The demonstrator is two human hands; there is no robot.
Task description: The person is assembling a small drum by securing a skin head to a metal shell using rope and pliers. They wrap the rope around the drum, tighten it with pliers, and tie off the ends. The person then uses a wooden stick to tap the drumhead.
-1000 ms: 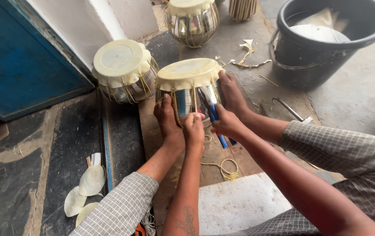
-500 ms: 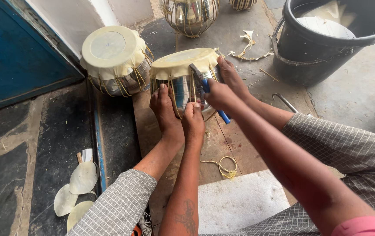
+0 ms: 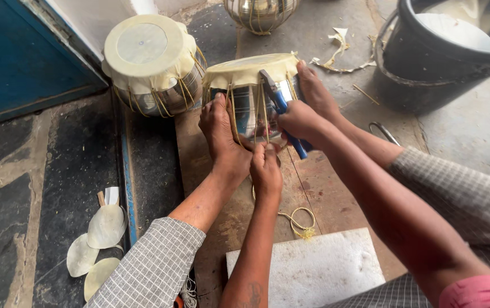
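A metal drum shell (image 3: 250,108) with a cream hide top and yellowish lacing lies tilted on the floor. Both my bare feet clamp it, the left foot (image 3: 219,131) on its left side and the right foot (image 3: 313,91) on its right. My right hand (image 3: 296,122) grips blue-handled pliers (image 3: 282,108), whose jaws sit on the lacing just under the hide rim. My left hand (image 3: 266,168) is closed at the drum's near bottom edge, pinching a strand of the lacing.
A second hide-covered drum (image 3: 148,63) stands to the left and a bare laced shell (image 3: 259,11) behind. A black bucket (image 3: 444,63) stands at right, with a white slab (image 3: 313,268), a cord coil (image 3: 301,219), pale hide discs (image 3: 102,228) and a blue door (image 3: 16,63).
My right hand has lifted the pliers' jaws up the drum's side to the lacing under the rim. My left hand stays at the bottom edge. The feet keep their hold.
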